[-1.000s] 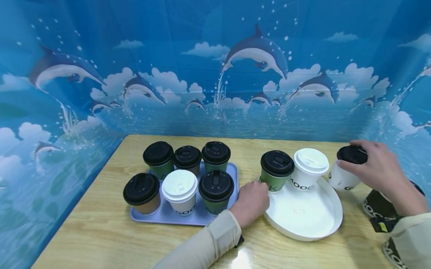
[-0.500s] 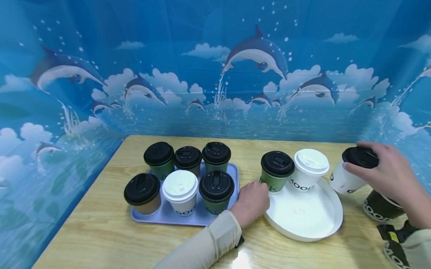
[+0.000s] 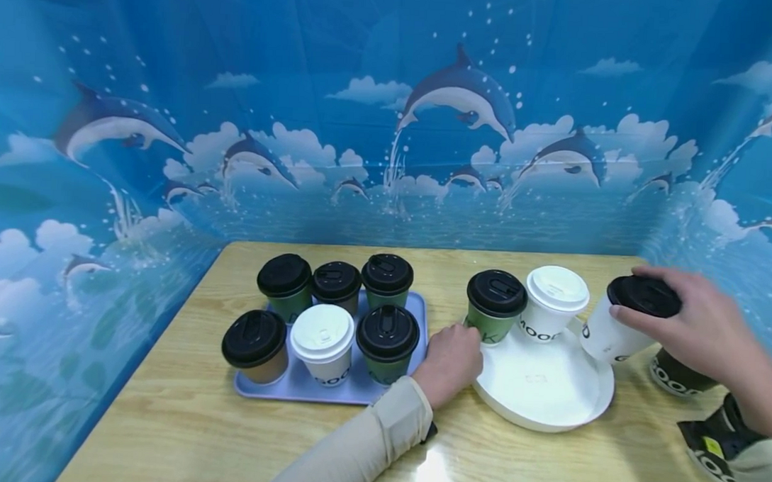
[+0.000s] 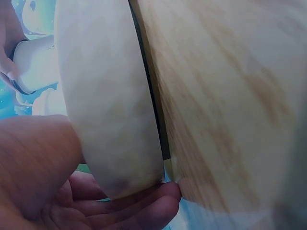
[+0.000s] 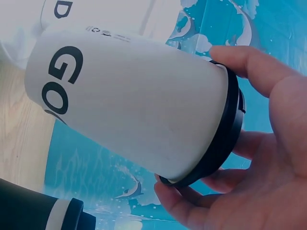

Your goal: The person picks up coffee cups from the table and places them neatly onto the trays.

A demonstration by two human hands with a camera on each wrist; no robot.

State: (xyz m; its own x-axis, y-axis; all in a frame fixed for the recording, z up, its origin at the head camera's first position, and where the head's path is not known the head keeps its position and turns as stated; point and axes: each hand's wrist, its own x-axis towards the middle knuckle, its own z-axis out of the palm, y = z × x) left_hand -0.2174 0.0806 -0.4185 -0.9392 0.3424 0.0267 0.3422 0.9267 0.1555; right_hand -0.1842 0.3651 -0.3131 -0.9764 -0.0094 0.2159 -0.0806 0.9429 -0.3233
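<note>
My right hand [image 3: 702,326] grips a white paper coffee cup [image 3: 615,334] by its black lid [image 5: 225,134], fingers spread round the lid's edge. The cup tilts, its base overlapping the right rim of a round white tray [image 3: 540,409] in the head view. On the tray's far side stand a green coffee cup [image 3: 493,323] with a black lid and a white coffee cup [image 3: 552,303] with a white lid. My left hand [image 3: 452,360] holds the tray's left edge; in the left wrist view its fingers [image 4: 144,211] curl under the wall [image 4: 110,105].
Left of my left hand, a lilac tray [image 3: 278,392] bears several lidded cups, among them a brown cup [image 3: 263,368] at its left edge. Two dark cups [image 3: 678,375] [image 3: 713,462] stand at the right, under my right forearm. A dolphin-print curtain [image 3: 390,128] encloses the wooden table [image 3: 175,418].
The white cup in my right hand went slightly right, then came back left and nearer, now over the round tray's rim. My left hand stays put.
</note>
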